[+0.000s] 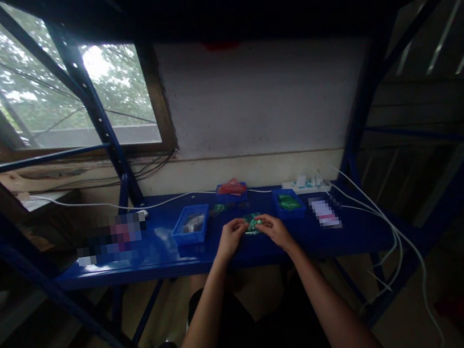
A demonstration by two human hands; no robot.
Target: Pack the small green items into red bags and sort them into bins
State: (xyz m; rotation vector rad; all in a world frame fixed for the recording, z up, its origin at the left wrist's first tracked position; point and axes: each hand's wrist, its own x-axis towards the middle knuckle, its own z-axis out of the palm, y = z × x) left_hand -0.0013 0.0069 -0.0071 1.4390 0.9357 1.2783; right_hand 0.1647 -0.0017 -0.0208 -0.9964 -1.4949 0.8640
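Between my two hands, just above the front of the blue table, is a small shiny green packet [252, 224]. My left hand [233, 235] pinches its left side, and my right hand [275, 229] pinches its right side. A blue bin with green packets [289, 202] stands just beyond my right hand. To the left of my left hand sits another blue bin [190, 238] holding clear or grey pieces too small to name. Behind the hands, a third blue bin has red plastic [232, 188] heaped in it. A few green and dark packets [219, 208] lie loose before it.
A white power strip [308, 186] lies at the back right, with white cables [395, 231] hanging over the table's right side. Blurred-out items lie at the table's left and right. Blue rack posts [98, 118] frame the blue table [142, 270], and a shelf hangs overhead.
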